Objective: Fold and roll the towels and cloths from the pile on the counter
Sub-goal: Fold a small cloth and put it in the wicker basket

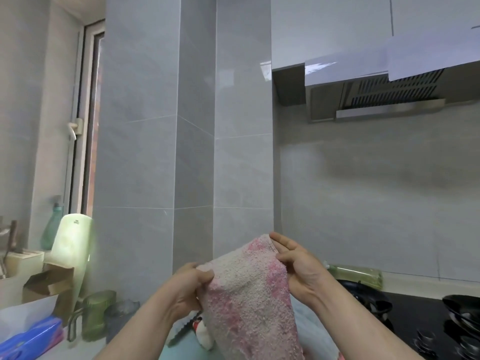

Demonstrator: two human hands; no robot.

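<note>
- Holding a pink-and-white towel (249, 294) up in both hands, in front of the grey tiled wall (155, 152).
- Pinching its left edge with the left hand (189, 289): thumb on the near face, fingers curled behind.
- Gripping its top right corner with the right hand (296, 266): thumb pressed on the near side, fingers stretched along the far side up to the corner.
- Hanging bunched from those two grips down past the bottom of the view; lower end out of sight.
- Just under the towel, part of a pale blue cloth (309, 323), and beside it something white, red and black, too hidden to name.
- To the right, on the black hob (415, 315): dark pans (465, 307); behind them, against the wall, a green bottle (355, 275) lying on its side.
- Above the hob, a grey hood (376, 92).
- To the left on the counter (78, 352): a green mug (97, 315) just beside a grey cup (119, 320), a blue packet (31, 336) nearer, a cardboard box (49, 281) behind, a pale green board (71, 245) upright by the window (91, 113).
</note>
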